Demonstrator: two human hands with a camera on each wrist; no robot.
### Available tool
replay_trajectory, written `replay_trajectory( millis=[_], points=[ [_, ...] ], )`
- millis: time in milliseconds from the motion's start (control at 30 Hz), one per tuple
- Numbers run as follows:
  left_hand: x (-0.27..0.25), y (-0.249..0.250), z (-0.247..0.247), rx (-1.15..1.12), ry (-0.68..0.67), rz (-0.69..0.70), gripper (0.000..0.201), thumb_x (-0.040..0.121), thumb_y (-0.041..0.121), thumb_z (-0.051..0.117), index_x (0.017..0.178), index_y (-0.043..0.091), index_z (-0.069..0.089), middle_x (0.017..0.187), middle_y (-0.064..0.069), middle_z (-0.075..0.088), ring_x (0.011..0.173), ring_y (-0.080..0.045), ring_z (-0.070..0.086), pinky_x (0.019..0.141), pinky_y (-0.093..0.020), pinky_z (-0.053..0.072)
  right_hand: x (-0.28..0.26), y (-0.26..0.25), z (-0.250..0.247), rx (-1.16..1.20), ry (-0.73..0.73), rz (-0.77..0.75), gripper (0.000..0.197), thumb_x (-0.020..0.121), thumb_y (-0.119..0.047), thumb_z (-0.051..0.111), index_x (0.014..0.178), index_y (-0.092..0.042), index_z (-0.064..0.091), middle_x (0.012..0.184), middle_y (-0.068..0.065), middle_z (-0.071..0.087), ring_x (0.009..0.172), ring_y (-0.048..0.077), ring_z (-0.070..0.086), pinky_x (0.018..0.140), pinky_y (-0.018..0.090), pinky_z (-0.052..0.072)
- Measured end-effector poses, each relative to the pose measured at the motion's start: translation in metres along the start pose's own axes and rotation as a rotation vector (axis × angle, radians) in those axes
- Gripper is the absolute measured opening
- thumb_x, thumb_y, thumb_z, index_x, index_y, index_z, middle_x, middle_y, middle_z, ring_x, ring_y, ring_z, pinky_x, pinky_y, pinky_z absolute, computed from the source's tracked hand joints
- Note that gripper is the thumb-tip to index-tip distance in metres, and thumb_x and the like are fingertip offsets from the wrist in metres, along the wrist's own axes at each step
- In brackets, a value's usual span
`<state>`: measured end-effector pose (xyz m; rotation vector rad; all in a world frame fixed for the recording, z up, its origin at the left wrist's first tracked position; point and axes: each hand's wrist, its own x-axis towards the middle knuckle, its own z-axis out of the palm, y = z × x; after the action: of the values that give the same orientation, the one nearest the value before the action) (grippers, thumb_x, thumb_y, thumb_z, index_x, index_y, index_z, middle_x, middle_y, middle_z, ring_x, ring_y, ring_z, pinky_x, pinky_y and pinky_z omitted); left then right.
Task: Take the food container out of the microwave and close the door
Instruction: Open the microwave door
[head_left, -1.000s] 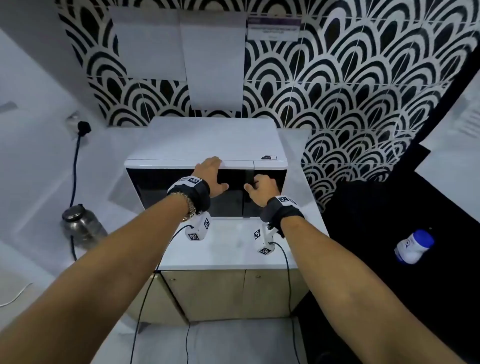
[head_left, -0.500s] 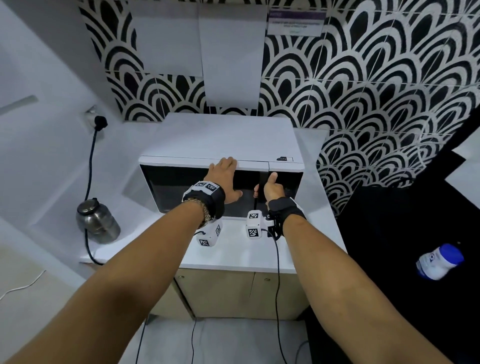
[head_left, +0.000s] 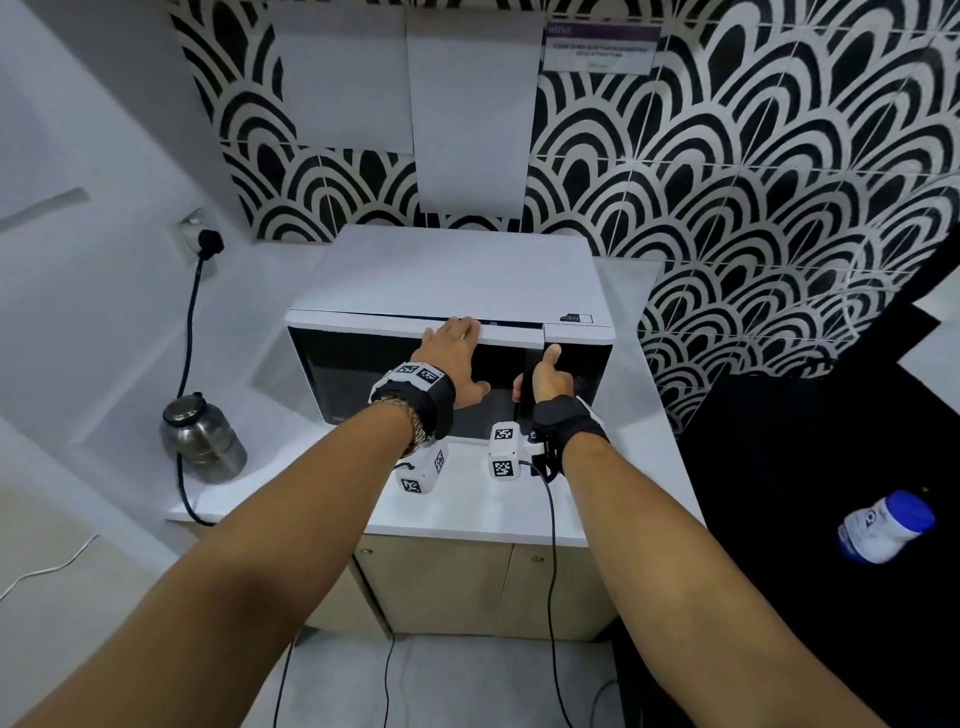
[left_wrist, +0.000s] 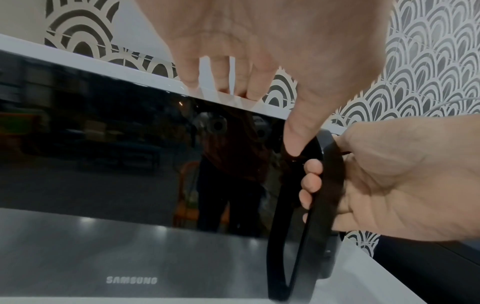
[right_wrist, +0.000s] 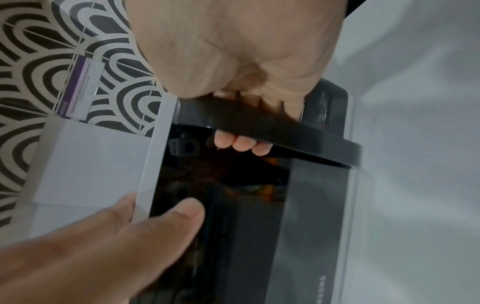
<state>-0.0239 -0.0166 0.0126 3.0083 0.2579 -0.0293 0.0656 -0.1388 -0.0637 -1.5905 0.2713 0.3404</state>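
Microwave (head_left: 452, 280) sits mid-frame on the white table (head_left: 467, 514), door (left_wrist: 109, 156) slightly ajar. Right hand (head_left: 551, 382) fingers (left_wrist: 310, 183) wrap its black handle (left_wrist: 306, 226); left hand (head_left: 454, 364) lies flat, open, on the door's top edge. Food container unseen.

The dark, reflective glass door (head_left: 363, 384) of the white microwave (head_left: 447, 275) hides its inside, so no food container shows. The purple-topped wall notice (head_left: 600, 44) is too blurred to read. The right hand's fingers (left_wrist: 310, 181) curl behind the black door handle (left_wrist: 311, 216), partly hidden.
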Motion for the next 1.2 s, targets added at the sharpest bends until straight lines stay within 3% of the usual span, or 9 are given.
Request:
replay_trajectory(
  millis=[100,200,267,333,433,500,633,900,1199],
  points=[
    [-0.001,-0.001,0.009,0.007,0.019,0.001,0.093,0.086,0.045,0.063,0.156,0.011,0.011,0.163,-0.007,0.017,0.150,-0.031,0.015,0.121,-0.047,0.022,-0.009,0.002,-0.008,0.001,-0.031,0.060,0.083,0.093,-0.068,0.026,0.059,-0.002,0.064,0.051,0.009,0.063,0.052,0.026,0.062,0.063,0.030,0.055],
    [0.005,-0.005,0.014,0.015,0.009,0.011,0.097,0.084,0.049,0.063,0.156,0.011,0.010,0.163,-0.009,0.015,0.151,-0.031,0.012,0.124,-0.050,0.016,-0.012,-0.008,-0.020,-0.289,0.106,-0.050,0.069,0.090,-0.066,0.041,0.081,-0.002,0.066,0.081,0.009,0.068,0.087,0.033,0.067,0.077,0.032,0.047],
    [0.012,-0.009,0.020,0.031,0.004,0.022,0.100,0.082,0.052,0.062,0.156,0.010,0.010,0.163,-0.010,0.016,0.152,-0.029,0.011,0.124,-0.052,0.013,-0.012,-0.014,-0.030,-0.499,0.254,-0.329,0.048,0.092,-0.049,0.052,0.067,-0.008,0.059,0.078,0.012,0.063,0.086,0.036,0.063,0.068,0.031,0.041],
    [0.016,-0.010,0.023,0.034,0.003,0.023,0.100,0.081,0.054,0.061,0.155,0.009,0.011,0.163,-0.010,0.017,0.152,-0.029,0.011,0.123,-0.053,0.012,-0.010,-0.016,-0.036,-0.661,0.328,-0.678,0.032,0.093,-0.030,0.053,0.071,-0.009,0.061,0.085,0.011,0.065,0.093,0.034,0.061,0.070,0.034,0.047],
    [0.018,-0.010,0.025,0.043,0.012,0.018,0.098,0.083,0.053,0.059,0.155,0.009,0.011,0.163,-0.011,0.017,0.153,-0.029,0.010,0.123,-0.054,0.010,0.004,-0.017,-0.044,-0.817,0.283,-1.000,0.027,0.093,-0.007,0.051,0.113,-0.001,0.068,0.125,0.015,0.064,0.123,0.032,0.054,0.104,0.041,0.046],
    [0.018,-0.011,0.024,0.040,0.010,0.017,0.095,0.084,0.051,0.059,0.156,0.010,0.011,0.163,-0.011,0.017,0.153,-0.029,0.009,0.124,-0.054,0.009,0.012,-0.019,-0.051,-0.991,0.174,-0.989,0.045,0.091,0.004,0.048,0.135,0.002,0.054,0.145,0.018,0.051,0.140,0.034,0.041,0.120,0.042,0.030],
    [0.016,-0.012,0.027,0.013,0.025,0.024,0.094,0.086,0.047,0.060,0.156,0.011,0.010,0.164,-0.009,0.015,0.153,-0.027,0.007,0.124,-0.054,0.007,0.014,-0.019,-0.061,-1.190,0.051,-0.935,0.076,0.078,0.014,0.045,0.151,-0.003,0.032,0.160,0.015,0.030,0.151,0.030,0.021,0.126,0.041,0.011],
    [-0.015,-0.016,0.043,-0.178,0.076,0.029,0.089,0.089,0.048,0.058,0.158,0.021,0.007,0.168,-0.003,-0.002,0.155,-0.025,-0.009,0.125,-0.053,0.002,0.021,-0.018,-0.063,-1.228,0.023,-0.962,0.074,0.082,0.007,0.051,0.152,-0.003,0.029,0.161,0.015,0.027,0.152,0.030,0.019,0.125,0.042,0.012],
    [-0.079,-0.016,0.065,-0.357,0.246,-0.037,0.079,0.091,0.062,0.045,0.157,0.029,0.017,0.168,0.002,0.002,0.155,-0.016,-0.007,0.125,-0.051,-0.005,0.018,-0.016,-0.063,-1.194,0.030,-0.947,0.072,0.085,0.000,0.057,0.151,-0.003,0.030,0.160,0.015,0.028,0.152,0.030,0.019,0.126,0.042,0.010]
  ],
)
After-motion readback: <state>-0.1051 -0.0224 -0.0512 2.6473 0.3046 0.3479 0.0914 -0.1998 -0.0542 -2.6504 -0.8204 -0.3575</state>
